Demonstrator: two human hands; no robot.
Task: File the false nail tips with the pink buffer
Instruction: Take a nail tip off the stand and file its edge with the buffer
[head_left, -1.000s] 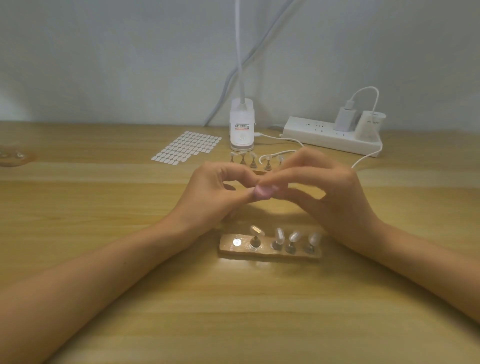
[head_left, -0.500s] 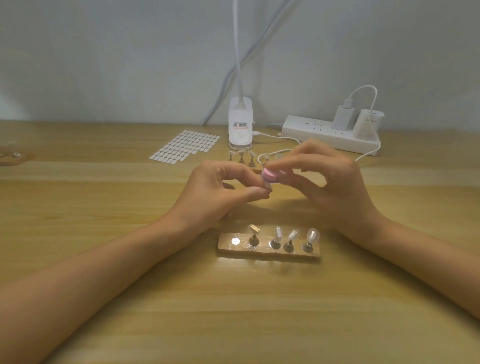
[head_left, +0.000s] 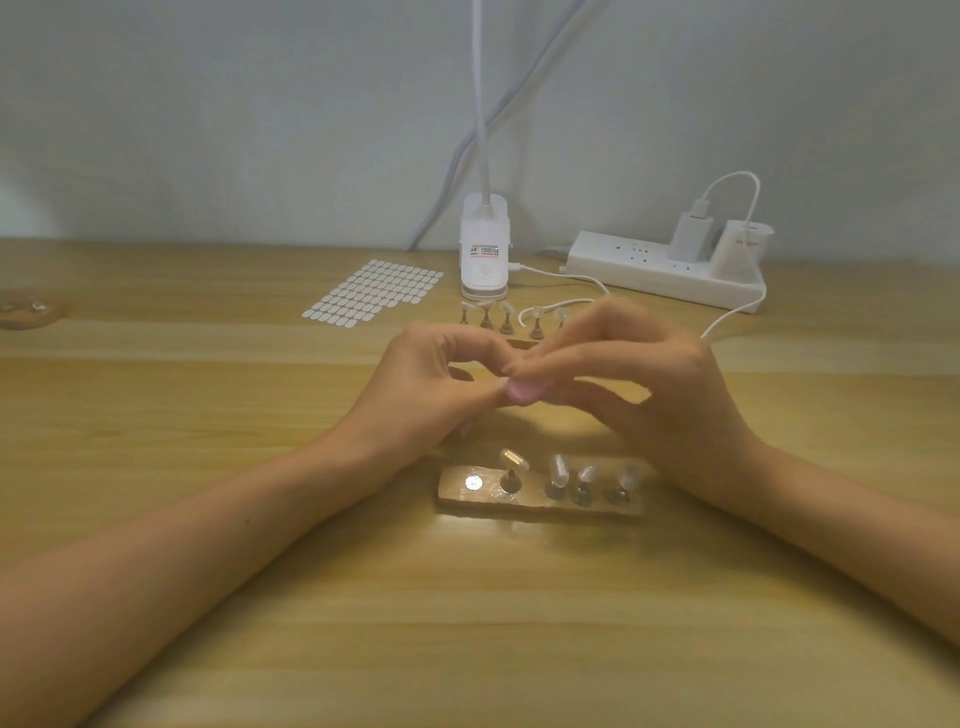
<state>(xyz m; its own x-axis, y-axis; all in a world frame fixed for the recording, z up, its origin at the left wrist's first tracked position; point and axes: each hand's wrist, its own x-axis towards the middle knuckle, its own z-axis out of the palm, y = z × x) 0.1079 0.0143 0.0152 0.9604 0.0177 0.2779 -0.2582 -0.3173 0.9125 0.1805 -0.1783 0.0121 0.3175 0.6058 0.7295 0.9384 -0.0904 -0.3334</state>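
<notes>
Buffer (head_left: 524, 391) mid-air over worktop (head_left: 208, 597), long axis left-right, beyond holder (head_left: 540, 512). Right grip (head_left: 675, 400) pinches its right end; left grip (head_left: 421, 389) closed at left end (contents blurred, cannot tell).

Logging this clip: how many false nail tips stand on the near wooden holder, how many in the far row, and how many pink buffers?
Near nail tips, on the wooden holder: 4
Far nail tips: 5 in view; the right hand may hide more
Pink buffer: 1
Total: 10 visible
</notes>
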